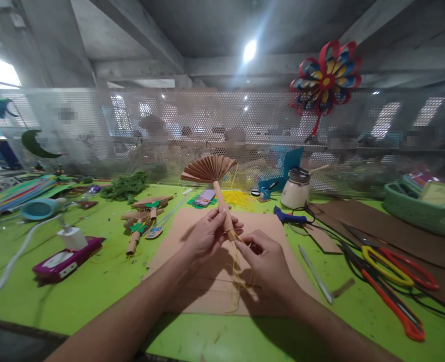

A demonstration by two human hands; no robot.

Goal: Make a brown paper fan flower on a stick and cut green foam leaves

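Observation:
My left hand (208, 232) is closed around the tube handle of a brown pleated paper fan (210, 171), which points away from me with its pleats spread at the top. Yellow string (236, 269) hangs in loose loops from the handle's near end. The fingertips of my right hand (266, 254) pinch the string close to that end. Beneath both hands lies a sheet of brown cardboard (195, 296). Another strand of yellow string runs from the right edge of the pleats.
Smaller paper fans (137, 229) with green stars lie left. A purple power strip (69, 259) has a white plug in it. To the right are a blue glue gun (292, 217), a pen (316, 274), scissors (399, 266), a red-handled cutter (393, 306) and a green basket (422, 213).

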